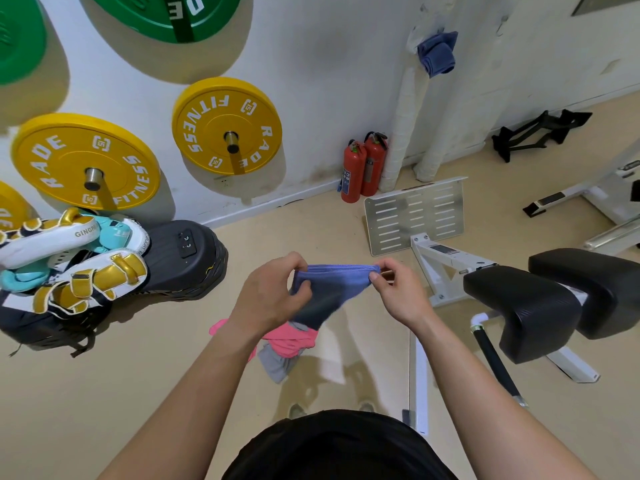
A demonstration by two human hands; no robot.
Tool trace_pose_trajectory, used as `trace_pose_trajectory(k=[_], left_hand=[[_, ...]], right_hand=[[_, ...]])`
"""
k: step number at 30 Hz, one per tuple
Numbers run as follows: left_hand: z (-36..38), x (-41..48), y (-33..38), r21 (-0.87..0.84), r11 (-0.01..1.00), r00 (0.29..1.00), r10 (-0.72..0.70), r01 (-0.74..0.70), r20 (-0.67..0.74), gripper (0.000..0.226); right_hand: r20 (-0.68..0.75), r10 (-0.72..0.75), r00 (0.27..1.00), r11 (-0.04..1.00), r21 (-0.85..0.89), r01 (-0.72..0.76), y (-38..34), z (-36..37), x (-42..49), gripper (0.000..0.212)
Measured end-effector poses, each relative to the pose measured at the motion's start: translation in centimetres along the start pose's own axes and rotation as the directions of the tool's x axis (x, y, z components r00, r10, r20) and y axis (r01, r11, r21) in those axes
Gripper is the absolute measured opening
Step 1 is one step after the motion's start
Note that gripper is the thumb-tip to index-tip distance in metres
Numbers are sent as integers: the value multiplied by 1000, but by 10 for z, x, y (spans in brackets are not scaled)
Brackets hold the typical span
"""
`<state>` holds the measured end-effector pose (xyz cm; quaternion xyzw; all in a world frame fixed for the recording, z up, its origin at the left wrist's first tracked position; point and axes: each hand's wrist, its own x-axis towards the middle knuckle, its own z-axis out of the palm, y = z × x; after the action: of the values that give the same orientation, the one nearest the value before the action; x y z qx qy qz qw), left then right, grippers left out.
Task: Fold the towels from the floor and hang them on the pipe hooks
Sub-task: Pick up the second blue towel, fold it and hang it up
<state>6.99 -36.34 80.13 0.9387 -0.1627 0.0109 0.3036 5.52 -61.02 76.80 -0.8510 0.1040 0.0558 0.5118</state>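
Note:
A blue towel [330,287] hangs in the air in front of me, stretched by its top edge. My left hand [273,289] pinches its left corner and my right hand [398,289] pinches its right corner. Below it on the floor lie a pink towel [294,339], a grey towel [275,363] and a white towel [332,362] in a loose heap. Another blue towel [437,53], folded, hangs high on the white wrapped pipe [403,126] in the far corner.
Yellow weight plates [227,124] and green ones hang on the left wall. Boxing pads [76,258] lie on a black base at left. Two red fire extinguishers [362,171] stand by the pipes. A gym machine with black pads [540,303] and a metal footplate [415,213] stands at right.

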Motion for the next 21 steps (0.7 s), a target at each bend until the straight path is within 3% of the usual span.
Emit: trace_pose_trajectory(k=[4,9,12,15,18,21], left_hand=[[-1,8,-5,-149,985,995,-95,91,-17,22],[-5,16,10,-416,891,980,-199,180,-2,37],[-6,22,18,-489,852,980,-199,186,26,41],[-6,28,27,-497,854,987,-158,154,33,31],[-6,33,39,-490,863,992,-125,121,25,29],[-8,35,43,-502,859,993,-115,103,7,28]], right_hand=[[23,-44,999,993,109,41,-15,-7,1,10],[51,-72,996,976,208,60,-26,-21,5,3],[114,-99,989,977,198,75,-35,-29,7,25],[276,-113,954,994,38,107,-48,-38,9,41],[338,-124,933,936,-272,223,-64,-35,11,60],[361,-250,899,855,-354,379,-75,-21,14,37]])
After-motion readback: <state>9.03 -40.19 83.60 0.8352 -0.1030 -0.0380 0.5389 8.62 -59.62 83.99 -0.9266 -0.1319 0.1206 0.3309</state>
